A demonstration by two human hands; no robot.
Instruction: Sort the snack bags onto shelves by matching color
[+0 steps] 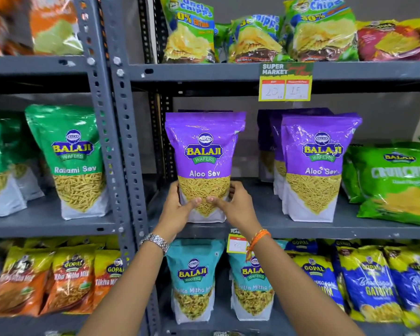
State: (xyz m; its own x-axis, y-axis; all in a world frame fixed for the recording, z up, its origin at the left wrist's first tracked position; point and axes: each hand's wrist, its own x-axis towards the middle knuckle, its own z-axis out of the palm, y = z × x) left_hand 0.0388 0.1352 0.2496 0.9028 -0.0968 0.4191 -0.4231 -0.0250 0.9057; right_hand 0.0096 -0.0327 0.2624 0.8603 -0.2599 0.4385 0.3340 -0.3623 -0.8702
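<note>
A purple Aloo Sev bag (205,151) stands upright on the middle grey shelf (264,226), left of centre. My left hand (177,207) grips its lower left side and my right hand (235,204) grips its lower right side, thumbs meeting on the front. To the right, apart from it, stands a row of matching purple Aloo Sev bags (318,163), with open shelf space between.
Green Ratlami Sev bags (73,158) fill the left bay. Green Crunchex bags (395,183) lie at far right. Uncle Chipps bags (192,30) sit above; teal bags (194,277), blue Gopal bags (369,282) and orange Gopal bags (68,280) below. A grey upright post (124,141) divides the bays.
</note>
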